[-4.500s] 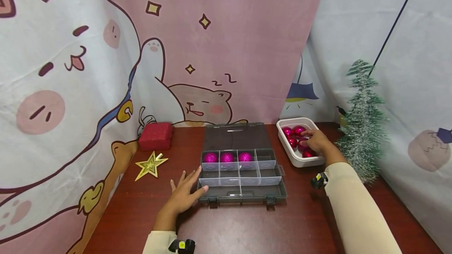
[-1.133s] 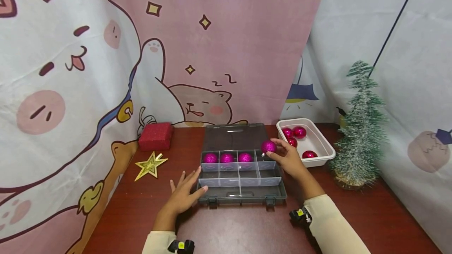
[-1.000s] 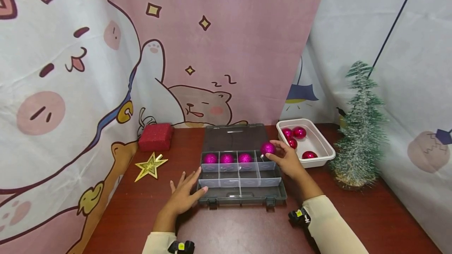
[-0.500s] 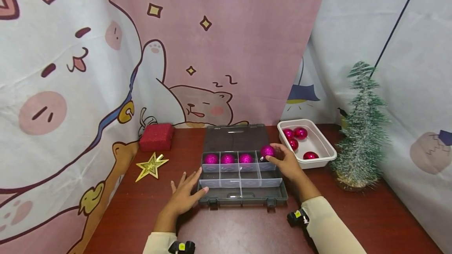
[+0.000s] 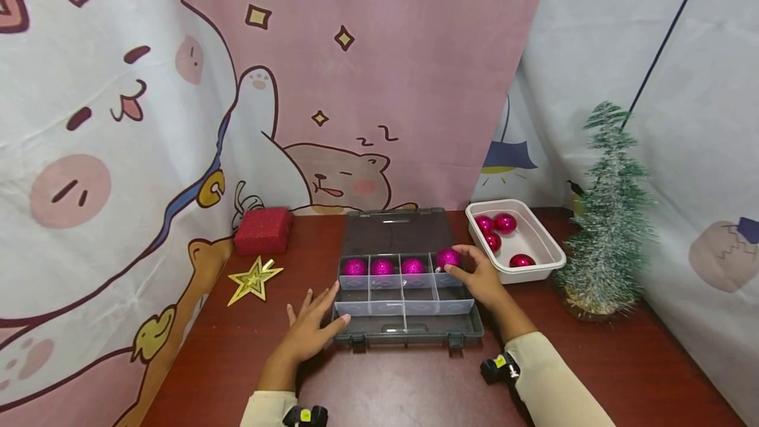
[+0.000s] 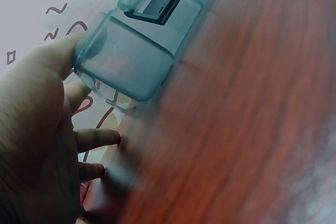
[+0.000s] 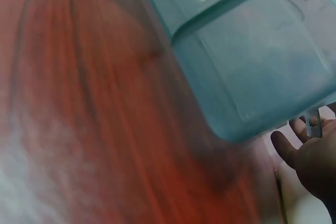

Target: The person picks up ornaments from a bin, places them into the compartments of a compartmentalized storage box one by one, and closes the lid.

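**Hand and Ball Positions at the Divided Box**

We take the grey translucent plastic divided box as the landmark; its lid lies folded back behind it. In the head view, we find the right hand at the box's back right corner, thumb and fingers pinching a magenta glitter-covered ball with a small silver cap. This ball is at the rightmost compartment of the box's back row. We cannot tell whether it touches the compartment floor. Three matching magenta balls occupy the other compartments of that row, one each.

The left hand is at the left end of the box, fingers spread wide, holding nothing. The left wrist view adds the thumb against the box's end, the gaps between the remaining fingers, and a black latch on the box's front. The right wrist view shows a clear plastic tab projecting from the box's right end, in front of the right hand; for the pinched ball, we rely on the head view alone.

Also in the head view: right of the box, a white plastic tub with four shiny red balls, then a frosted green artificial tree; left of the box, a flat gold star and a red glittery block.
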A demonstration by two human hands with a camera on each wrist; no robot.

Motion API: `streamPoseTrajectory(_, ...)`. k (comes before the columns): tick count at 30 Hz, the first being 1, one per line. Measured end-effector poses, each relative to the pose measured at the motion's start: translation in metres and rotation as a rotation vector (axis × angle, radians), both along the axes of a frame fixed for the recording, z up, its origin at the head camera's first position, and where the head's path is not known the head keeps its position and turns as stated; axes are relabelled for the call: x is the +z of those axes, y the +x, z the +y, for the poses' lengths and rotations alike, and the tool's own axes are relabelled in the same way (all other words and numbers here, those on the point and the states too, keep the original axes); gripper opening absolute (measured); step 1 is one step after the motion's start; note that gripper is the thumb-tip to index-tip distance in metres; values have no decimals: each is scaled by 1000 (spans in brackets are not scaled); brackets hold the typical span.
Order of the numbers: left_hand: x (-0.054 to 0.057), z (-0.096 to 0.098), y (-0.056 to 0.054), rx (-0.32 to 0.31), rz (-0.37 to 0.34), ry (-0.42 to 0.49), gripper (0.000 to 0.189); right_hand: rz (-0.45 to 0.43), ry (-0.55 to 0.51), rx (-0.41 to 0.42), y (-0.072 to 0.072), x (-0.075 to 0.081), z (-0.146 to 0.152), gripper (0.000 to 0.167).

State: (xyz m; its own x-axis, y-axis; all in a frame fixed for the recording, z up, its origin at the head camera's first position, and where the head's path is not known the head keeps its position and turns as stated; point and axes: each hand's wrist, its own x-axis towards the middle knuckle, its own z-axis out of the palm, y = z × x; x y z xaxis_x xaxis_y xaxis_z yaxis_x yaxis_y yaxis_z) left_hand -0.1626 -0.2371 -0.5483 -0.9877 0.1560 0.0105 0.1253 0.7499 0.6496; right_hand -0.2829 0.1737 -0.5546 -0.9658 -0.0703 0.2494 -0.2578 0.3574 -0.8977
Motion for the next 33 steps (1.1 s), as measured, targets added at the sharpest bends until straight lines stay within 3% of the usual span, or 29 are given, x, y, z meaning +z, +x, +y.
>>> streamPoseTrajectory(33, 0, -1, 0, 0, 4, 0, 84, 1, -11, 30, 2, -13, 1, 45)
